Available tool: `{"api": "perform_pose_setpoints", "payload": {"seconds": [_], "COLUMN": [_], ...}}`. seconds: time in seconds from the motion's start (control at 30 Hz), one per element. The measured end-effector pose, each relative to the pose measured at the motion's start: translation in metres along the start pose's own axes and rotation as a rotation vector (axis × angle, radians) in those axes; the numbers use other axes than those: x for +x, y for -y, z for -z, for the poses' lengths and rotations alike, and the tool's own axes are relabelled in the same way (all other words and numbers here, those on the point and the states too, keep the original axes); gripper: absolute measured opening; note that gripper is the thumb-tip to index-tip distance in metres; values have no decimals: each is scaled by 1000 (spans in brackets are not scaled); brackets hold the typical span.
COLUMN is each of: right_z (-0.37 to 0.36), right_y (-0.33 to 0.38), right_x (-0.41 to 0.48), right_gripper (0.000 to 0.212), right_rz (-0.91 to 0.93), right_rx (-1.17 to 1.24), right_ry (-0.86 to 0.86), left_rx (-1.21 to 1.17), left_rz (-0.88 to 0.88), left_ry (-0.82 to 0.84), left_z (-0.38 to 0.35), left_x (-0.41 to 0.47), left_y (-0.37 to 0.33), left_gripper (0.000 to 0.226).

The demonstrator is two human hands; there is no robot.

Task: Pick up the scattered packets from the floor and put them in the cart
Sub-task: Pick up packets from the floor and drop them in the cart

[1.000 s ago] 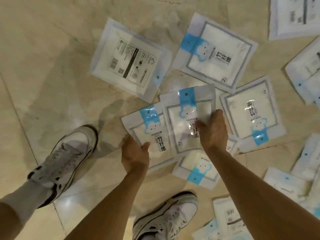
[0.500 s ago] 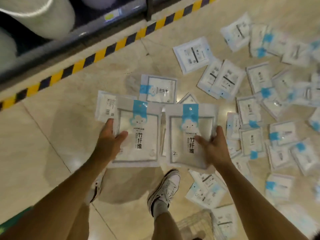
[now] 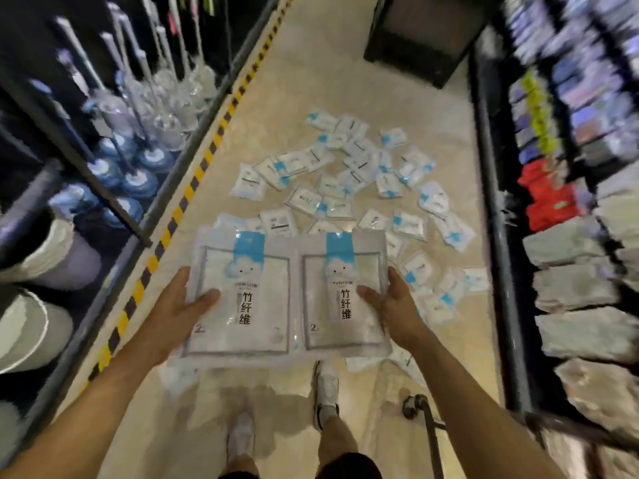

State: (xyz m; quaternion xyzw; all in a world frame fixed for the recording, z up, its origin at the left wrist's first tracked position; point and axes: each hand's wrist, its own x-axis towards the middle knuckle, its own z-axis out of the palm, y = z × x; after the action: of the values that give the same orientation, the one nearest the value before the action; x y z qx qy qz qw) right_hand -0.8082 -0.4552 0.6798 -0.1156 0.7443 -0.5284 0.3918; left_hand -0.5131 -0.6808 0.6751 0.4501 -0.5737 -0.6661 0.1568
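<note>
The left hand is gripping the left packet and the right hand the right packet, fingers clamped on the outer edges, above the floor. Many scattered packets are lying ahead. The cart frame is showing nearby, so most work is probably remaining.

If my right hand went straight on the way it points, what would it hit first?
Likely the left packet, held by the left hand: the right hand points inward across the right packet it grips. Depth is unclear.
</note>
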Motion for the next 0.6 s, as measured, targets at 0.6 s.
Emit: {"api": "perform_pose_setpoints", "payload": {"seconds": [0.6], "right_z": [324], "right_y": [-62], "right_x": [-355], "right_gripper": [47], "right_rz": [52], "right_rx": [685], "right_ry": [-852], "left_rx": [427], "left_rz": [-245], "left_ry": [874], "left_z": [-415], "left_x": [-125], "left_y": [-156], "left_gripper": [39]}}
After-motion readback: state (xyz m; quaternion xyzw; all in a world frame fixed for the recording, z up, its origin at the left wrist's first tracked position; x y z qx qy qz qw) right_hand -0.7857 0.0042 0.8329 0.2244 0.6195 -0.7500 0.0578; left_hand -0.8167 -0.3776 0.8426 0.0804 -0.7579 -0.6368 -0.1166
